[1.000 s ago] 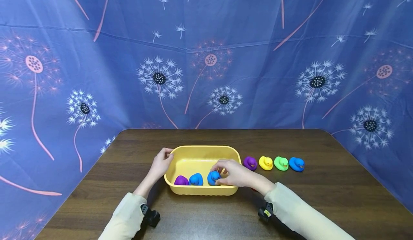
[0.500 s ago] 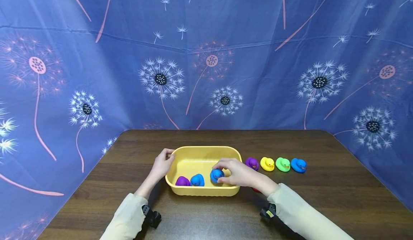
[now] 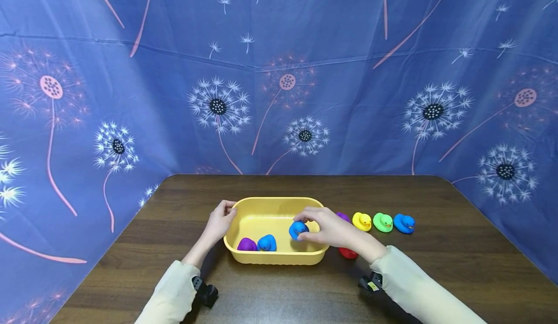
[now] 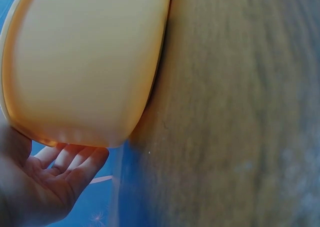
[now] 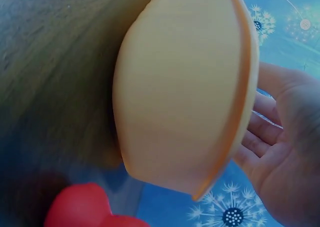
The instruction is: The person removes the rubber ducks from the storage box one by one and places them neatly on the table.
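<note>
A yellow plastic tub (image 3: pixel 270 257) stands on the table, a purple rubber duck (image 3: pixel 247 244) and a blue rubber duck (image 3: pixel 267 243) side by side at its near left. My left hand (image 3: pixel 220 220) holds the tub's left end, its fingers (image 4: pixel 82 169) against the outside and the thumb at the rim. Between the thumb and fingers of my right hand (image 3: pixel 324 226), another blue rubber duck (image 3: pixel 298 230) is pinched, raised inside the tub's right half. In the right wrist view the tub's wall (image 5: pixel 180 87) hides that duck and the fingertips.
Right of the tub, a row holds a purple duck (image 3: pixel 343 216) partly behind my right hand, a yellow duck (image 3: pixel 362 221), a green duck (image 3: pixel 383 222) and a blue duck (image 3: pixel 404 223). A red duck (image 3: pixel 348 253) lies under my right wrist. A patterned blue cloth (image 3: pixel 279 33) hangs behind the table.
My right hand has lifted the pinched blue duck up from the tub's floor and moved it a little right. More of the red duck shows. My left hand stays on the tub.
</note>
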Tool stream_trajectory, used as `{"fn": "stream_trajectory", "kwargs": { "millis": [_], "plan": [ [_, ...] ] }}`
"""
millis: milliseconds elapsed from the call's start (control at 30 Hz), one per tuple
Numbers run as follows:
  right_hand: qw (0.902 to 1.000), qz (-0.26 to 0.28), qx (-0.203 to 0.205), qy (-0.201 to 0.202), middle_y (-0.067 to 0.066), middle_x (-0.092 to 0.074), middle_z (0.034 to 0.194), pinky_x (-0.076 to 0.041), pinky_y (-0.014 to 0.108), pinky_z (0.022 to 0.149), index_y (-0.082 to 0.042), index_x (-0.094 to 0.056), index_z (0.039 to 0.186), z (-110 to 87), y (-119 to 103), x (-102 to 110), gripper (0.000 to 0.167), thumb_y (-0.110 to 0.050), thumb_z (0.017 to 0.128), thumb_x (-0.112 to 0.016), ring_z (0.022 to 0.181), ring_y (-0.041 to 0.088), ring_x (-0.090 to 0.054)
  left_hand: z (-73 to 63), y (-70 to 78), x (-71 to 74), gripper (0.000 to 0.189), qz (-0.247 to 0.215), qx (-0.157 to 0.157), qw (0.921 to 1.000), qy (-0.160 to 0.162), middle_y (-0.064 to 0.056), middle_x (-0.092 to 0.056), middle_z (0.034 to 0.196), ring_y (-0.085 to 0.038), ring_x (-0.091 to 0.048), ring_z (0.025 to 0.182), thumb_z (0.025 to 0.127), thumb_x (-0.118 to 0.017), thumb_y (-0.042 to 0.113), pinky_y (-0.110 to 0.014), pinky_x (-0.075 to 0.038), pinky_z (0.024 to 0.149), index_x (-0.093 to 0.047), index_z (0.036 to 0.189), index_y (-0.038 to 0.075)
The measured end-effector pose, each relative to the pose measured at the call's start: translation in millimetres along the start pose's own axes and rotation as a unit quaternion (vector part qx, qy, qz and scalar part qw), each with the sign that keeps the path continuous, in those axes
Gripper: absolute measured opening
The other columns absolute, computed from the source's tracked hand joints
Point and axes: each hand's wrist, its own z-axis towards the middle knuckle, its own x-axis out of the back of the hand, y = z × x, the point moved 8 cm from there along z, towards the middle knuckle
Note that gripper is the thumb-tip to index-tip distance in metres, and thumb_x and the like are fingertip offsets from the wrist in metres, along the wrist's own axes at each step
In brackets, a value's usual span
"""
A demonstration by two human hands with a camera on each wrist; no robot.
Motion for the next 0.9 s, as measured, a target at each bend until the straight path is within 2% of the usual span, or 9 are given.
{"fn": "stream_trajectory", "kwargs": {
  "millis": [300, 567, 667, 800, 900],
  "plan": [
    [0.9998, 0.006, -0.005, 0.016, -0.003, -0.065, 0.101, -0.053, 0.036, 0.083, -0.008, -0.064, 0.113, -7.1, 0, 13, 0.04, -0.027, 0.079, -0.074, 0.093, 0.011, -0.06, 1.0, 0.1, 0.0, 0.023, -0.001, -0.003, 1.0, 0.005, -0.015, -0.061, 0.094, -0.022, -0.056, 0.088, 0.091, -0.052, 0.006, -0.026, -0.044, 0.073, -0.057, 0.111, -0.003],
    [0.9988, 0.002, 0.016, 0.047, -0.003, -0.065, 0.102, -0.053, 0.035, 0.08, -0.01, -0.065, 0.11, -15.5, -1, 24, 0.037, -0.023, 0.077, -0.077, 0.092, 0.011, -0.061, 0.5, -1.6, -0.8, 0.022, 0.001, -0.001, 1.0, 0.003, -0.015, -0.06, 0.094, -0.022, -0.055, 0.088, 0.092, -0.051, 0.006, -0.025, -0.044, 0.073, -0.057, 0.111, -0.003],
    [0.9984, 0.009, 0.021, 0.052, -0.001, -0.065, 0.101, -0.053, 0.03, 0.07, -0.01, -0.065, 0.109, -18.5, 0, 28, 0.036, -0.022, 0.077, -0.076, 0.082, 0.015, -0.06, 1.1, -1.5, -1.2, 0.022, -0.002, 0.001, 1.0, 0.002, -0.015, -0.06, 0.094, -0.021, -0.055, 0.087, 0.092, -0.052, 0.006, -0.025, -0.043, 0.073, -0.057, 0.111, -0.003],
    [0.9982, 0.004, 0.023, 0.056, -0.003, -0.064, 0.099, -0.05, 0.025, 0.063, -0.011, -0.065, 0.108, -23.8, 2, 33, 0.035, -0.023, 0.077, -0.076, 0.075, 0.017, -0.057, 1.1, -0.4, -0.6, 0.023, -0.004, -0.001, 1.0, 0.005, -0.015, -0.061, 0.093, -0.02, -0.055, 0.086, 0.091, -0.052, 0.006, -0.026, -0.044, 0.073, -0.057, 0.111, -0.003],
    [0.9979, -0.01, 0.02, 0.061, -0.006, -0.063, 0.097, -0.05, 0.024, 0.069, -0.013, -0.066, 0.108, -28.2, 3, 37, 0.035, -0.025, 0.077, -0.076, 0.08, 0.013, -0.057, 0.7, 0.2, 0.4, 0.023, -0.004, -0.002, 1.0, 0.006, -0.015, -0.061, 0.093, -0.02, -0.055, 0.085, 0.091, -0.052, 0.006, -0.025, -0.044, 0.073, -0.057, 0.111, -0.003]
  ]
}}
